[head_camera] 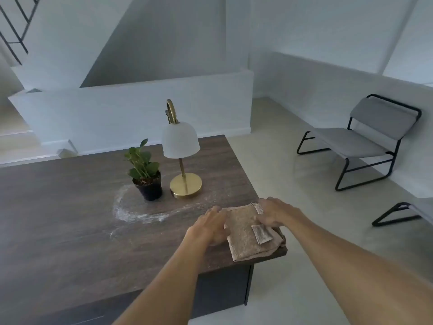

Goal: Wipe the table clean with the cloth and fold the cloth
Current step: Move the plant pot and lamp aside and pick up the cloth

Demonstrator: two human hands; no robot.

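Beige cloth (248, 235) lies folded at the desk (70, 219) corner, both hands' fingers (216, 213) spread flat on it; white powder (131, 213) remains, and pushing could slide it off.

The wooden table (70, 207) bears a plant (145, 172), lamp (181, 148), cloth (248, 238) and white residue (131, 213).

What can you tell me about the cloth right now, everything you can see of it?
The cloth is a beige, terry-looking towel, folded into a thick rectangle of several layers. It lies flat at the near right corner of the dark wood-grain table, its front edge at the table's edge. A pale tag shows on top, and another at its far edge. The left hand rests against its left side and the right hand presses on its far right part. A white powdery smear remains on the table to its left.
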